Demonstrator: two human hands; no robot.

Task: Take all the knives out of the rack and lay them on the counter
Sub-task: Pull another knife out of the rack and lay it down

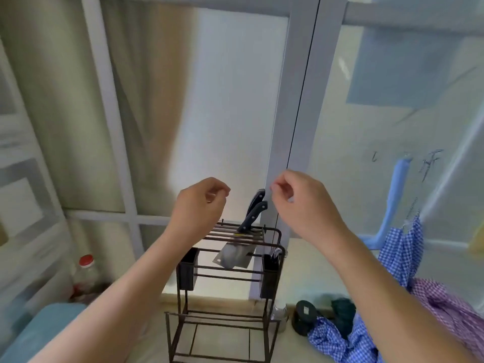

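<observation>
Two bare forearms reach up from the bottom of the view, and between them a dark wire rack [225, 281] stands on the pale bench [296, 260], with checked cloths [340, 341] heaped to its right and a red-capped bottle [85, 273] off to its left. Higher up, the left hand [199, 205] hovers over the rack's top left rails, its fingers [222, 191] loosely curled with thumb and forefinger nearly meeting, and nothing is in them. The right hand [303, 203] hangs at about the same height over the rack's right side, pinched in the same loose way and also empty. Just beyond and between both hands, two knives remain in the top slots of the rack: the nearer knife [252, 217] has a black riveted handle, and a second knife handle [258, 196] rises close behind it. Their long axes run steeply, handles leaning up and to the right, toward the right hand's fingertips, which sit just beside the upper handle without touching it. A broad cleaver blade [234, 255] hangs down under the rails, blurred, so which handle it belongs to cannot be told. Judging from this, the right hand is nearer and better placed to draw a knife up along its slanted axis. No knife is seen lying on the bench yet.
</observation>
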